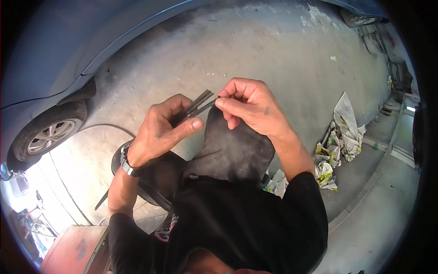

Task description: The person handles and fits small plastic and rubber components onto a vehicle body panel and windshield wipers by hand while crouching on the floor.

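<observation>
In front of my chest, my left hand (165,125) is closed round a bunch of thin, flat, dark grey strips (200,99), whose ends fan out past the fingers toward the right. One strip (205,108) stands apart from the others. Its far end is pinched between the thumb and fingers of my right hand (246,102), so it spans the gap between both hands. What the strips are made of, I cannot tell. A watch with a metal band (129,165) is on my left wrist. Below the hands is my knee in dusty dark trousers (228,150).
A blue car (68,50) with a wheel (52,134) fills the left side. Crumpled newspaper (337,141) lies on the concrete floor (283,50) to the right. Another car's wheel (360,19) shows at the far right. A reddish box-like thing (75,249) stands at the lower left; a hose (105,126) runs behind my left arm.
</observation>
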### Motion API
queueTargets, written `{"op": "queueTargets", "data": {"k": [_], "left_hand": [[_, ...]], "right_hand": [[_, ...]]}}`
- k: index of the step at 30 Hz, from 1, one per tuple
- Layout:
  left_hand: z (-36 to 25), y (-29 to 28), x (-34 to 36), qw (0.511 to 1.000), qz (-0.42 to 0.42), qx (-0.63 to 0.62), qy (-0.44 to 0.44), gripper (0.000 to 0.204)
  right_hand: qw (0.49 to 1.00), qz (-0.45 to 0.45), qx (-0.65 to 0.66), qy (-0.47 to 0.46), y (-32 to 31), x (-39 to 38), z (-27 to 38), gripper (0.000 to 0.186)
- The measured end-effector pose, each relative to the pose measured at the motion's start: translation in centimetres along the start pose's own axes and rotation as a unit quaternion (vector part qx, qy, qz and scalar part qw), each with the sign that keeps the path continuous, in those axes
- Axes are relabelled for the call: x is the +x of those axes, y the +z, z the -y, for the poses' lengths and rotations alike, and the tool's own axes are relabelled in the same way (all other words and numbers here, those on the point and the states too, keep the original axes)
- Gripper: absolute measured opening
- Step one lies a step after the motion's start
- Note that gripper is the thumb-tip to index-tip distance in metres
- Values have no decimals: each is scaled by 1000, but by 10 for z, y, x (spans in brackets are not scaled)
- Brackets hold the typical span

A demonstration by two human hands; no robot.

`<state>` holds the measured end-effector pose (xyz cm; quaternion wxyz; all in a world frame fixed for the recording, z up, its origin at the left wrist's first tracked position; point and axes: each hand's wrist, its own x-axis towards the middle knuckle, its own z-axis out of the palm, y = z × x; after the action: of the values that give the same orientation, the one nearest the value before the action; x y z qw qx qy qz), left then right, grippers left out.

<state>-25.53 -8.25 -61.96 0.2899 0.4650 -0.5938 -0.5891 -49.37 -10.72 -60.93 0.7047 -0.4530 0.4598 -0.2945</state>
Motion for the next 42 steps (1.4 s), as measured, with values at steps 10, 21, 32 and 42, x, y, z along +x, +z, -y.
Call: {"op": "queueTargets", "data": {"k": [10, 21, 32, 42], "left_hand": [[-5, 10, -12, 987, -70, 142, 18, 32], [-12, 4, -24, 981, -89, 172, 30, 22], [-11, -36, -51, 998, -53, 26, 38, 26], [-16, -27, -58, 980, -140, 119, 79, 32]], "right_hand": [[998, 2, -66, 1, 5, 4, 11, 15], [997, -13, -26, -65, 28, 1, 10, 12], [951, 51, 21, -304, 69, 20, -8, 17], [952, 246, 86, -161, 53, 40, 18, 19]]}}
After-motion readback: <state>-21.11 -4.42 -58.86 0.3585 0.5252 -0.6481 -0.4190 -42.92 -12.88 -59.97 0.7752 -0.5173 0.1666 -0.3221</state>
